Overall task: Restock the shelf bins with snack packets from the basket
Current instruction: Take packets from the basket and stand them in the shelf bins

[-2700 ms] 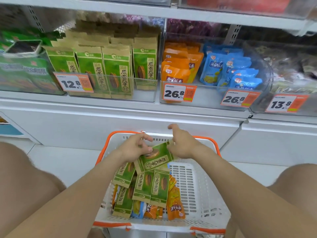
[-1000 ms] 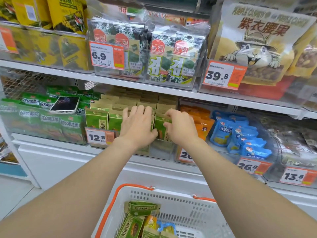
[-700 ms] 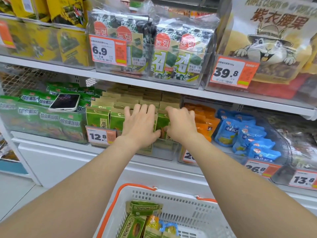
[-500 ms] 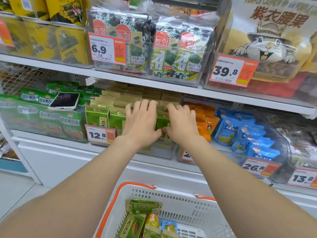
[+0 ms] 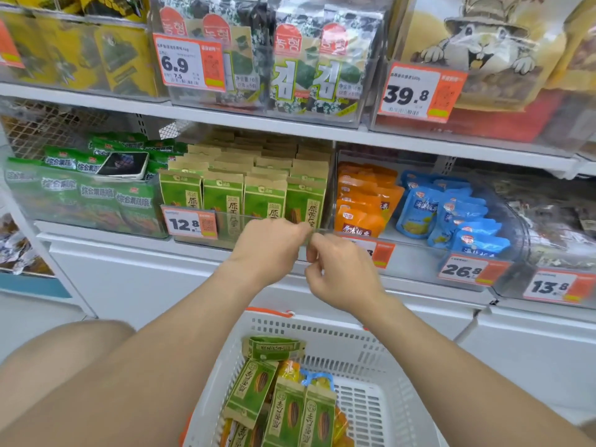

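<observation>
Two empty, loosely curled hands (left hand (image 5: 267, 250), right hand (image 5: 342, 275)) hover before clear plastic shelf bin (image 5: 232, 222); green snack packets (image 5: 287, 411) lie below in white plastic basket (image 5: 322, 329), long axes shelfward, right hand nearer.

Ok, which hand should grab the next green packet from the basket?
Probably left: the left hand hangs right above the green packets in the basket's left side; the right hand sits further right.
</observation>
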A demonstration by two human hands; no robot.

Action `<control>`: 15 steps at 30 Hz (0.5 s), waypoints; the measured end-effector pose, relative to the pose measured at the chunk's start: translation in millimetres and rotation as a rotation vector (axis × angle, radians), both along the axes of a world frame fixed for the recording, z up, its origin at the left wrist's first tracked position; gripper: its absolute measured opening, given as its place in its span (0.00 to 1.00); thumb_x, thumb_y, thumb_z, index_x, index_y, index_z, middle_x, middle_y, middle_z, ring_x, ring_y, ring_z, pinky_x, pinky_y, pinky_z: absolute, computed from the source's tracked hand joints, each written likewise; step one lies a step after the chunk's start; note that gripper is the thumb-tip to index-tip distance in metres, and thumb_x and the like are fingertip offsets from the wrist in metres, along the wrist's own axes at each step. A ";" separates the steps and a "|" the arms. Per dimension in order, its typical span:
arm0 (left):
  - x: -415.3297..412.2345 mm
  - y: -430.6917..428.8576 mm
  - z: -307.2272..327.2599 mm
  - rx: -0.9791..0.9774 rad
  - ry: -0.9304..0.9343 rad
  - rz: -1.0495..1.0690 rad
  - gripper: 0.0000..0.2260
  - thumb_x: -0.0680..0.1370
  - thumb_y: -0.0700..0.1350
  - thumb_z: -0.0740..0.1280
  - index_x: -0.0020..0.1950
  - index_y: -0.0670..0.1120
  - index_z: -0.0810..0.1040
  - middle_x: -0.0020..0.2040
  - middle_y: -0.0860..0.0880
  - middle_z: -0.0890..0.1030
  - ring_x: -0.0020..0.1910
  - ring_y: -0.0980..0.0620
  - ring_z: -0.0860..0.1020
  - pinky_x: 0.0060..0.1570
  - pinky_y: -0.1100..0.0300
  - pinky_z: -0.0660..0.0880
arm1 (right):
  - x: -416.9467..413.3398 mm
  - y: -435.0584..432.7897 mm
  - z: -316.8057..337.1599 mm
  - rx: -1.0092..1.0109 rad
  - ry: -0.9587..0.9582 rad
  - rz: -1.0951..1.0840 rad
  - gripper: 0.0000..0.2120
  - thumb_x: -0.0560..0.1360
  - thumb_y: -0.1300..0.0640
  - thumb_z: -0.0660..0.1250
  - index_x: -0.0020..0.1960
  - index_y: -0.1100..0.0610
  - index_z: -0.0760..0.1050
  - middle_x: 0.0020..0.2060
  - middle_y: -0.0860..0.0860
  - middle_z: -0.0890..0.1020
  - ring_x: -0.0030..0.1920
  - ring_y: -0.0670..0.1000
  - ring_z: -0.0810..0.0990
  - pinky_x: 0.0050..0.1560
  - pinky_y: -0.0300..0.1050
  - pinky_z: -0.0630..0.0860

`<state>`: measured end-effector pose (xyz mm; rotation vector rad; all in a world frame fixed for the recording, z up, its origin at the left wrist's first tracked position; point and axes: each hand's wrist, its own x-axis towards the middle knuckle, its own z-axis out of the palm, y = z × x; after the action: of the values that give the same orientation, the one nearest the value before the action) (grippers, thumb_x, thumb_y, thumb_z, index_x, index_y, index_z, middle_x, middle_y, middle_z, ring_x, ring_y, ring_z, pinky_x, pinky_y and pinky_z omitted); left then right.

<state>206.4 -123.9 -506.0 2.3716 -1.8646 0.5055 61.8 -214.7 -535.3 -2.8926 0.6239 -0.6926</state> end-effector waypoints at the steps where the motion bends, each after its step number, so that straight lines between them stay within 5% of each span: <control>1: -5.5 0.2 -6.6 0.107 0.006 -0.002 0.05 0.79 0.42 0.65 0.50 0.52 0.71 0.45 0.48 0.81 0.46 0.40 0.81 0.37 0.53 0.67 | -5.5 2.3 -7.9 0.026 0.081 0.008 0.05 0.72 0.55 0.64 0.47 0.49 0.72 0.41 0.48 0.79 0.41 0.57 0.80 0.36 0.53 0.77; 6: -14.3 1.0 -57.7 0.584 0.095 -0.003 0.06 0.78 0.46 0.71 0.54 0.50 0.80 0.51 0.48 0.79 0.51 0.43 0.81 0.43 0.53 0.73 | -28.2 6.8 -58.2 0.193 0.469 -0.009 0.09 0.75 0.55 0.63 0.53 0.49 0.78 0.49 0.51 0.82 0.51 0.58 0.80 0.41 0.47 0.70; 10: -11.8 8.3 -111.5 0.737 0.204 0.078 0.08 0.80 0.41 0.68 0.59 0.47 0.80 0.59 0.47 0.80 0.52 0.43 0.80 0.51 0.52 0.78 | -37.9 1.8 -96.6 0.288 0.607 -0.028 0.11 0.79 0.54 0.62 0.59 0.50 0.78 0.54 0.53 0.81 0.57 0.58 0.79 0.48 0.49 0.74; 15: 7.3 5.4 -164.3 0.884 0.218 0.142 0.11 0.81 0.38 0.65 0.63 0.47 0.78 0.53 0.48 0.76 0.48 0.44 0.76 0.57 0.44 0.81 | -41.4 -6.9 -126.9 0.429 0.684 -0.048 0.11 0.79 0.55 0.61 0.59 0.50 0.78 0.54 0.52 0.80 0.55 0.57 0.80 0.52 0.50 0.78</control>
<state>213.7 -118.5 -670.3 2.8803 -2.0875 -0.7114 20.4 -221.6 -662.2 -2.6516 0.7817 0.4225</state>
